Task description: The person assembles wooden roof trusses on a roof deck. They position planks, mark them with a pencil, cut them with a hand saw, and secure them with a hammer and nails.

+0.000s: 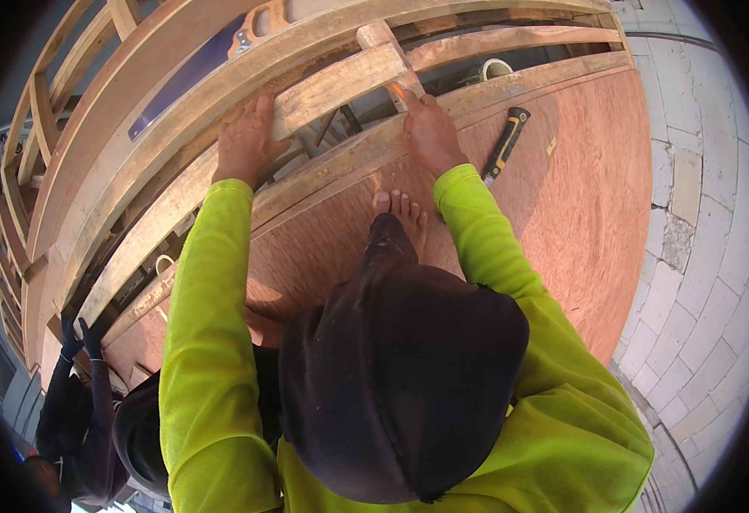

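Note:
A long wooden batten (323,90) runs from the upper middle to the lower left across a wooden frame. My left hand (249,141) is closed round this batten, with the thumb on its near side. My right hand (432,132) is closed on a slim orange pencil (398,90), whose tip is at the batten's right end, beside a short crosspiece (383,38). At the lower left, a co-worker's dark-gloved hands (81,336) touch the other end of the batten. Right of my right hand lies a tool with a black and yellow handle (508,141); my sleeve partly hides it.
Reddish plywood (580,197) lies under my bare foot (403,209). A handsaw (259,26) with a wooden handle rests beyond the frame rails. A pale round tube end (496,68) shows between rails. Grey paving (691,282) lies right; more curved framing (41,111) stands left.

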`<state>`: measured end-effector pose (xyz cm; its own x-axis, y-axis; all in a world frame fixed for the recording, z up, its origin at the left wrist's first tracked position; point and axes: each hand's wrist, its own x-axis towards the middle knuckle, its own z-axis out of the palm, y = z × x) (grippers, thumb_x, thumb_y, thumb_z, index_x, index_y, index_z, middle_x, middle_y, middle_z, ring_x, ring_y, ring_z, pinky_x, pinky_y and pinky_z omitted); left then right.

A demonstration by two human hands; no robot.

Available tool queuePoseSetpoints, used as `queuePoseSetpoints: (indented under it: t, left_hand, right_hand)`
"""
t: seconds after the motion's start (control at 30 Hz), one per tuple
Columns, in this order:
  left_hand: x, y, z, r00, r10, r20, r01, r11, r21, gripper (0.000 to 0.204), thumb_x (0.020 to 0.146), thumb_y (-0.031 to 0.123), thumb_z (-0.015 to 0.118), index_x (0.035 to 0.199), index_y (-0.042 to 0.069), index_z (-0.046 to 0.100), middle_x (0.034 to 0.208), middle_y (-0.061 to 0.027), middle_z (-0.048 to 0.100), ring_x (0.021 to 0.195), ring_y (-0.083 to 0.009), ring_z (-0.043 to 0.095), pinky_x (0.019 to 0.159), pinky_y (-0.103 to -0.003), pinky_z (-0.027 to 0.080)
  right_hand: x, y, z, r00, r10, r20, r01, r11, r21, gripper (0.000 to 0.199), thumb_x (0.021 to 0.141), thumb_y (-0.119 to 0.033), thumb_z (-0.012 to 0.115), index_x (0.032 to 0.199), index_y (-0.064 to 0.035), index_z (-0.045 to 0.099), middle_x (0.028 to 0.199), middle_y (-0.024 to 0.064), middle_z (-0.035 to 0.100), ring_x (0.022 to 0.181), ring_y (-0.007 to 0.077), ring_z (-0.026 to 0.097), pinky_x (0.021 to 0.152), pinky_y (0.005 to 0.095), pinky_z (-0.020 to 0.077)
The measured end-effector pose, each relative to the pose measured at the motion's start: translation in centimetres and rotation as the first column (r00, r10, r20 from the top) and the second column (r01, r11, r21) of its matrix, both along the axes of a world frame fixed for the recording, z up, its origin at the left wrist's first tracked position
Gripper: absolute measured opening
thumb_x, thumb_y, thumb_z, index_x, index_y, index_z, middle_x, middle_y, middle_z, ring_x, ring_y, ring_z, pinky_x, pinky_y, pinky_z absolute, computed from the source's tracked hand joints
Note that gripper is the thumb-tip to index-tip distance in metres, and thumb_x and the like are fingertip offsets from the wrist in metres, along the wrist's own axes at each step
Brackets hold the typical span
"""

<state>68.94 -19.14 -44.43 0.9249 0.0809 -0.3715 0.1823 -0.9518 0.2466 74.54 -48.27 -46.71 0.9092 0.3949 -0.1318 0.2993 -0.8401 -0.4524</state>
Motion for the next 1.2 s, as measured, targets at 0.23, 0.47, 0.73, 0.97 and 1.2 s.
queuePoseSetpoints:
  t: [0.23, 0.47, 0.73, 0.97, 1.2]
  left_hand:
    - [0.2, 0.0, -0.2, 1.0, -0.001, -0.02, 0.001, 1.0, 0.001, 0.085, 0.072, 0.025, 0.086, 0.143, 0.01, 0.042, 0.138, -0.017, 0.057, 0.13, -0.0362, 0.052, 0.107, -0.048, 0.041]
    - [0.0, -0.2, -0.5, 1.0, -0.005, -0.007, 0.005, 1.0, -0.004, 0.083, 0.074, 0.025, 0.084, 0.143, 0.008, 0.041, 0.137, -0.0168, 0.057, 0.129, -0.0366, 0.052, 0.107, -0.05, 0.04]
    - [0.0, -0.5, 0.9, 1.0, 0.011, 0.011, -0.011, 0.999, 0.043, 0.081, 0.073, 0.027, 0.084, 0.14, 0.009, 0.044, 0.137, -0.0157, 0.056, 0.131, -0.035, 0.051, 0.108, -0.049, 0.041]
    - [0.8, 1.0, 1.4, 0.997, -0.054, -0.046, 0.053, 0.998, -0.013, 0.078, 0.072, 0.03, 0.083, 0.136, 0.004, 0.046, 0.132, -0.0207, 0.057, 0.126, -0.0369, 0.054, 0.105, -0.045, 0.044]
    - [3.1, 4.2, 5.5, 0.988, -0.076, -0.136, 0.041, 0.969, -0.244, 0.082, 0.08, 0.037, 0.078, 0.143, -0.003, 0.043, 0.13, -0.0301, 0.059, 0.124, -0.0432, 0.056, 0.106, -0.046, 0.044]
  right_hand:
    - [0.1, 0.0, -0.7, 0.998, -0.015, 0.061, 0.014, 1.0, 0.009, 0.036, 0.086, -0.006, 0.058, 0.122, -0.0004, 0.058, 0.1, 0.0257, 0.061, 0.088, 0.0457, 0.064, 0.076, 0.0527, 0.0528]
    - [-0.2, -0.1, 0.8, 0.996, -0.032, 0.083, 0.031, 0.999, 0.006, 0.034, 0.087, -0.008, 0.058, 0.121, -0.0023, 0.061, 0.094, 0.022, 0.062, 0.084, 0.0424, 0.065, 0.073, 0.0518, 0.0522]
    - [1.8, -2.5, 4.7, 0.956, -0.269, 0.115, 0.187, 0.864, 0.468, 0.03, 0.092, -0.014, 0.062, 0.119, 0.0002, 0.064, 0.095, 0.019, 0.067, 0.078, 0.0314, 0.066, 0.067, 0.0376, 0.0513]
    - [0.7, -5.3, 1.7, 0.93, -0.355, -0.097, 0.348, 0.763, 0.545, 0.023, 0.096, -0.013, 0.061, 0.113, 0.0026, 0.066, 0.085, 0.0135, 0.067, 0.073, 0.0186, 0.061, 0.068, 0.0298, 0.0478]
    - [-7.5, -20.0, 0.1, 0.828, -0.506, 0.241, 0.49, 0.862, 0.127, 0.031, 0.099, -0.01, 0.057, 0.127, 0.0006, 0.061, 0.097, 0.0148, 0.056, 0.088, 0.0282, 0.06, 0.078, 0.0369, 0.0493]
